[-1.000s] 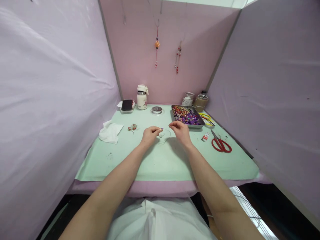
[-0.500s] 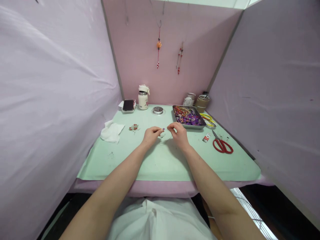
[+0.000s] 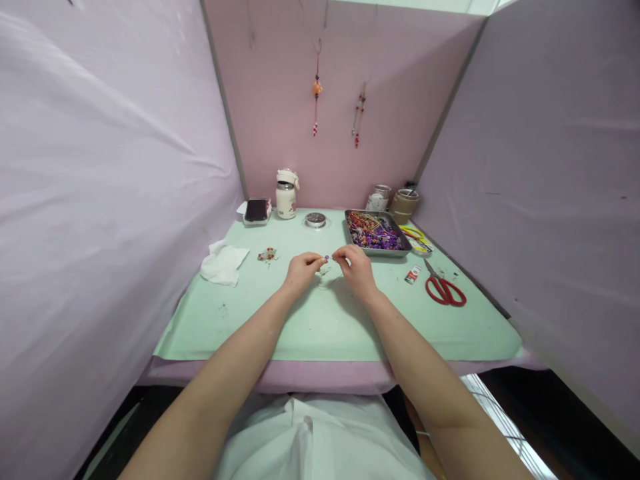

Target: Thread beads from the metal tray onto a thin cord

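My left hand (image 3: 303,269) pinches a small purple bead (image 3: 327,257) between thumb and fingertip, above the middle of the green table cover (image 3: 330,333). Just right of the bead, my right hand (image 3: 356,267) is closed in a pinch on a thin cord whose end is too fine to make out. A small gap separates the two hands' fingertips. Loops of pale thin cord (image 3: 324,287) hang or lie below them. Behind my right hand stands a metal tray (image 3: 385,253) filled with purple beads (image 3: 380,238) and red and gold strands.
Red-handled scissors (image 3: 445,291) and a small red-and-white packet (image 3: 413,274) lie at right. A wire spool (image 3: 315,219), a white bottle (image 3: 287,197), a phone-like black item (image 3: 257,211) and jars (image 3: 404,205) stand at the back. At left are a tissue (image 3: 223,263) and red beadwork (image 3: 267,255).
My right hand has shifted slightly left, so its fingertips are nearer the bead. My left hand still pinches the bead in nearly the same place.
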### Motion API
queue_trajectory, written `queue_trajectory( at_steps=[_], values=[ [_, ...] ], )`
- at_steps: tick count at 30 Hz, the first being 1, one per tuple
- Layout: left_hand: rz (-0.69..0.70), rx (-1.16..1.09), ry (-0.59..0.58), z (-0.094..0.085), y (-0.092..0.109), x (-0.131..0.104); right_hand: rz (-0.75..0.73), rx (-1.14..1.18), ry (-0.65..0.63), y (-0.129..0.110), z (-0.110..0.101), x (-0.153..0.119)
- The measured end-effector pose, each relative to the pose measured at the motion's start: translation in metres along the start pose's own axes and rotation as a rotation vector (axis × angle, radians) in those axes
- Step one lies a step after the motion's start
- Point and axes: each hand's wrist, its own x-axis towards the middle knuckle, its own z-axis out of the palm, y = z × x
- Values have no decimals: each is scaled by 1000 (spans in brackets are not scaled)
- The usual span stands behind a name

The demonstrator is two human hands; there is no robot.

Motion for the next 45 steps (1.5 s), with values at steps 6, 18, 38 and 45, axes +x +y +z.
queue_trajectory(
  at_steps=[6, 18, 38, 45],
  values=[
    [7, 6, 0, 0, -1, -1, 10, -6, 1, -1, 0, 0],
    [-16, 13, 6, -1, 3, -1, -55, -77, -4, -6, 0, -1],
    [-28, -21, -53, -1, 6, -5, -35, -66, -92, -5, -2, -3],
    [-23, -1, -69, -1, 8, -7, -41, -59, -107, -4, -2, -4]
  ],
)
